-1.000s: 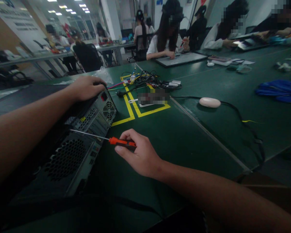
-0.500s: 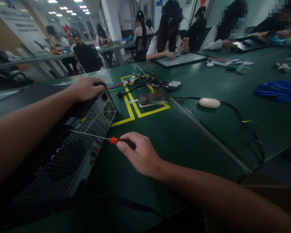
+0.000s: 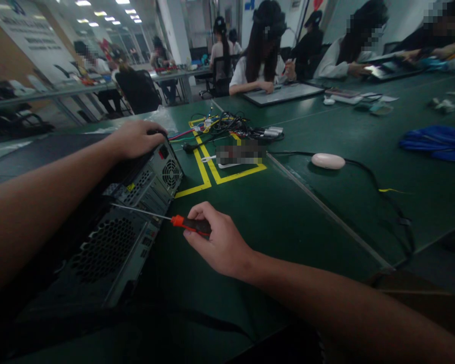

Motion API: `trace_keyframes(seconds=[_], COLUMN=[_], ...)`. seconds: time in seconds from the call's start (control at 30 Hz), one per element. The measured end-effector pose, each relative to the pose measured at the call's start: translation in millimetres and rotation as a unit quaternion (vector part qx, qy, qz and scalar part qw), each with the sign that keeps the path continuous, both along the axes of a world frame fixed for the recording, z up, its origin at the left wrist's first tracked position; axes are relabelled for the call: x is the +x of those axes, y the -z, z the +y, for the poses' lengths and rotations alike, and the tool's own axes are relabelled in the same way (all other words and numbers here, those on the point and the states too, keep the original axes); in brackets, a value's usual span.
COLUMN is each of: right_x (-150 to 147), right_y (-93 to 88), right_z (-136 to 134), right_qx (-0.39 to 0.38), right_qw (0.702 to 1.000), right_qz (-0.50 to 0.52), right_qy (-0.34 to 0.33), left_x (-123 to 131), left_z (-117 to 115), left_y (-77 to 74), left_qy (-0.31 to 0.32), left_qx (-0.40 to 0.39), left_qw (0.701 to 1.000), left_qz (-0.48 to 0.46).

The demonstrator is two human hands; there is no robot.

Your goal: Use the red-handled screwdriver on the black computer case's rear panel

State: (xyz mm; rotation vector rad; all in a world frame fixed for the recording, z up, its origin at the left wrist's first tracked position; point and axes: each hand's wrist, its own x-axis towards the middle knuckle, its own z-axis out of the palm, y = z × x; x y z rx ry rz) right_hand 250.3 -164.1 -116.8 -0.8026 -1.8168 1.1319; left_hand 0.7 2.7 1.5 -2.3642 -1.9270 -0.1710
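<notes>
A black desktop computer case (image 3: 151,189) lies at the left, its metal back panel with vents and ports turned towards the right. My left hand (image 3: 136,137) lies over its upper edge, the fingers bent round the corner. A screwdriver (image 3: 199,226) with a dark and orange handle is in my right hand (image 3: 227,245), the fingers closed around the grip. Its long thin shaft points left, and the tip meets the rear panel's upper edge above the large honeycomb vent. Whether a screw sits under the tip is too dark to tell.
Beyond the case lies a tangle of cables (image 3: 231,121) on the green table (image 3: 288,227) with yellow tape marks (image 3: 212,177). A white oval piece (image 3: 328,161) sits on a black cord to the right, with blue cloth (image 3: 436,142) farther off. Several people work across the table.
My right fingers have shifted and opened slightly around the handle, so more of it shows. The screwdriver tip stays at the same spot, and my left hand has not moved.
</notes>
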Motion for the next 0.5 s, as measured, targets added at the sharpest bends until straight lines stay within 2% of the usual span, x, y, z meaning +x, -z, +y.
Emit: trace_keyframes(seconds=[0.5], right_x=[1.6], right_y=[-2.6], right_z=[-0.9], right_qx=[-0.010], right_qw=[1.000], right_qz=[-0.010], right_qy=[-0.006], left_x=[2.4], left_z=[-2.9], left_y=[-2.4], left_qy=[-0.003], left_qx=[-0.012], left_qw=[1.000], left_qz=[0.005])
